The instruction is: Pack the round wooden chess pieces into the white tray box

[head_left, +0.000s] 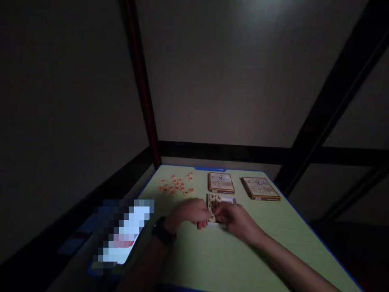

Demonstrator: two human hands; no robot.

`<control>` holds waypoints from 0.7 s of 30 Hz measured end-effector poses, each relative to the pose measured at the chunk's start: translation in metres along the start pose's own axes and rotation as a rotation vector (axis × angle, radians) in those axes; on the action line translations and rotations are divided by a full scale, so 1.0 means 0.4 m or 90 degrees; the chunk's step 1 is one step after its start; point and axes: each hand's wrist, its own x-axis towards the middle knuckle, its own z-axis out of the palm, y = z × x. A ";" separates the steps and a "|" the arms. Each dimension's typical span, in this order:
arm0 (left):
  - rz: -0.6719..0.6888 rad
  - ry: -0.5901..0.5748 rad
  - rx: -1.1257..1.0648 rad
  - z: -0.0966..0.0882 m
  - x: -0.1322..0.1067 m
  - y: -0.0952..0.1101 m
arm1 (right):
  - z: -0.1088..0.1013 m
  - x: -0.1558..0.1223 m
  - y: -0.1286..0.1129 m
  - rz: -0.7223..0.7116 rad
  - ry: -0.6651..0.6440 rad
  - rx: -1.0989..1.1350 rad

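A white open tray (230, 200) sits on the table, with round xiangqi pieces (214, 198) lined up in its left part. My left hand (194, 211), with a dark watch on the wrist, is curled against the tray's left edge, its thumb beside a piece near the front. Inside the tray, my right hand (235, 217) has its fingers pinched together close to the pieces. Whatever sits between the fingers of either hand is hidden. Loose xiangqi pieces with red markings (174, 187) lie scattered on the table, beyond my left hand.
Two flat printed boxes, one behind the tray (221, 182) and another farther right (261, 187), lie on the pale green table (261, 267). A bright, pixelated screen (130, 231) is at the left edge. Walls with dark beams stand close behind.
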 end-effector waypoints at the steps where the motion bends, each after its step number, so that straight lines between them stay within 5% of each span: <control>1: -0.003 -0.003 -0.003 -0.001 -0.002 0.001 | -0.002 0.001 -0.003 0.000 -0.001 0.000; 21: 0.024 0.042 0.058 0.008 0.016 -0.042 | -0.015 0.003 -0.005 -0.033 0.010 0.044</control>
